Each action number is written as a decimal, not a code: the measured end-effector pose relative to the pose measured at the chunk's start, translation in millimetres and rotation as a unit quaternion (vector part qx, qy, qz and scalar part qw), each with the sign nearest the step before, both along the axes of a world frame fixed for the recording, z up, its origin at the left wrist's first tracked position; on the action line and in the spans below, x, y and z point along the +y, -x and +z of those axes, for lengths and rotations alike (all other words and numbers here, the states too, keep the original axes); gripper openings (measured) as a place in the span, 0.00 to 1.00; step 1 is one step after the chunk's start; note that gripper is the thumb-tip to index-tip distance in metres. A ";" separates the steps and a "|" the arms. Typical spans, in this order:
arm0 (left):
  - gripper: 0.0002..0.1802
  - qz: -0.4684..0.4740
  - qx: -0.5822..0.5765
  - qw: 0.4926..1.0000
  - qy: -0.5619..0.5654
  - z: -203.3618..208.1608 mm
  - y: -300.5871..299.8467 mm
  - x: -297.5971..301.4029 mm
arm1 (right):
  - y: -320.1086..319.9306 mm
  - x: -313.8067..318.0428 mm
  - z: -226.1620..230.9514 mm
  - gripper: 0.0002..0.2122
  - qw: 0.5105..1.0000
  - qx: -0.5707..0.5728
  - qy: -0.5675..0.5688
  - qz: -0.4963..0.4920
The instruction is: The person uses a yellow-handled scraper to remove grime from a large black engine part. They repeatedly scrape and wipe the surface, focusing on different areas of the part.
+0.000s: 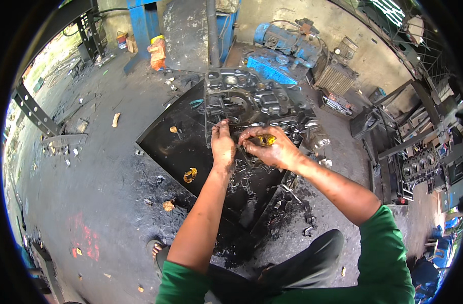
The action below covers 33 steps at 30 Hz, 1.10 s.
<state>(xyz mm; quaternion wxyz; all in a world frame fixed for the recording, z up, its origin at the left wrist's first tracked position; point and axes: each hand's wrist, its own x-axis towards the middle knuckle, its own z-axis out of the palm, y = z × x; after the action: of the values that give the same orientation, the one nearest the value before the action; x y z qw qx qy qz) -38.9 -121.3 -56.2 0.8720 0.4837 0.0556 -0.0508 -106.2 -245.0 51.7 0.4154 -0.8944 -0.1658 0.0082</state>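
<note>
A dark, oily engine block (277,101) stands in front of me at the far end of a black metal tray (165,154). My left hand (223,147) reaches up to the near left side of the block, its fingers stretched out against the metal with nothing visible in them. Just to its right, my right hand (273,149) is closed around a yellow-handled tool (265,140), held close to the block's near face. The tool's working end is hidden, so its kind is unclear. Both hands are smeared with dark grease.
Oil and small metal parts lie in the tray, with a yellowish scrap (190,175) near its left edge. A blue motor unit (277,40) and a radiator-like part (335,80) stand by the back wall. Another engine block (420,164) sits on a rack at right.
</note>
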 end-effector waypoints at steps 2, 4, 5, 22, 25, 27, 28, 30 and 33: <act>0.19 0.004 0.002 1.000 0.011 -0.6 -0.5 -0.4 | -2.8 0.9 1.6 0.06 0.998 0.053 -0.012 -0.035; 0.20 0.019 -0.024 0.999 -0.022 -1.8 0.0 -1.2 | -10.6 2.8 3.3 0.06 0.992 0.109 0.006 -0.067; 0.20 0.026 -0.033 0.998 -0.041 -3.1 0.2 -0.7 | -15.4 3.8 4.4 0.06 0.990 0.112 0.024 -0.077; 0.12 -0.009 -0.012 0.999 -0.039 -0.6 -3.7 0.3 | 6.2 -48.6 6.5 0.10 1.000 -0.015 -0.011 0.001; 0.12 -0.015 -0.016 0.999 -0.046 -3.2 -4.1 -0.2 | -2.4 -51.8 10.2 0.09 0.994 -0.098 0.045 -0.002; 0.12 -0.004 -0.019 0.998 -0.058 -4.8 -5.2 -0.6 | -2.2 -54.3 18.7 0.09 0.997 0.063 0.047 -0.010; 0.12 0.018 -0.043 0.996 -0.074 -5.7 -4.3 -0.4 | -1.3 -55.6 24.8 0.10 0.989 0.049 0.139 0.031; 0.12 -0.001 -0.008 0.999 -0.051 -5.5 -4.1 0.1 | -0.5 -56.9 35.9 0.12 0.989 0.120 0.068 0.058; 0.11 0.006 -0.028 0.998 -0.050 -3.0 -4.5 0.2 | -14.5 -56.4 49.6 0.16 0.988 0.128 0.036 0.081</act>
<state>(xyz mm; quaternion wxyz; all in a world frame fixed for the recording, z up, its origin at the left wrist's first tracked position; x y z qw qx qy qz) -34.4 -121.1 -59.2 0.8484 0.5273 0.0363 -0.0294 -91.8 -301.4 101.3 0.3982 -0.8841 -0.1831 0.1623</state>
